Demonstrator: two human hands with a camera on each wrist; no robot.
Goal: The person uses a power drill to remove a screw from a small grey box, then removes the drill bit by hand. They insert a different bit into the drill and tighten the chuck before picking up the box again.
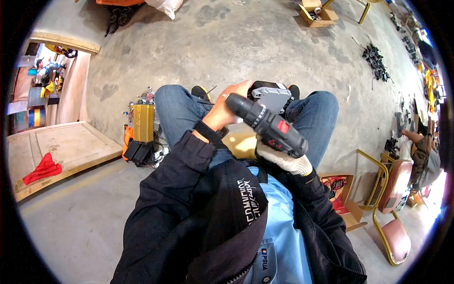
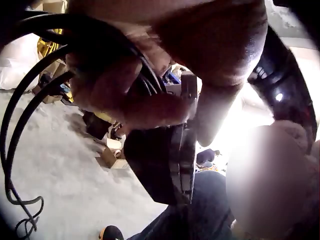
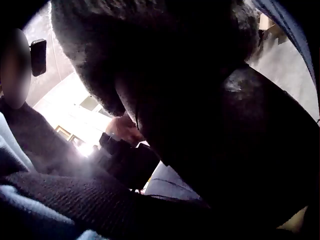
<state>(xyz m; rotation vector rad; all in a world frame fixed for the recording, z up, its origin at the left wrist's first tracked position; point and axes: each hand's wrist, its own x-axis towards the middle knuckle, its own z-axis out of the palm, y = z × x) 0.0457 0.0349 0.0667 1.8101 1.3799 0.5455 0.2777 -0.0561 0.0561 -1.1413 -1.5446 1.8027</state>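
A black drill with red parts [image 1: 279, 128] lies diagonally across the lap in the head view. My right hand [image 1: 286, 162], in a white glove, grips it; in the right wrist view the glove [image 3: 150, 45] is dark and its fingertips are hidden. My bare left hand [image 1: 226, 108] is by the drill's front end, partly behind it. In the left wrist view, the fingers and thumb of my left hand [image 2: 165, 100] pinch the edge of a dark flat case [image 2: 155, 160], whose grey face [image 1: 273, 98] shows in the head view. Black cables [image 2: 17, 125] loop beside that hand.
A gold box [image 1: 143, 123] and black parts stand left of the legs. A wooden panel [image 1: 66, 137] bears a red cloth [image 1: 42, 169]. Right are an open carton [image 1: 352, 213], chairs [image 1: 397, 236] and a black cable pile [image 1: 374, 60]. Another carton [image 1: 317, 18] is ahead.
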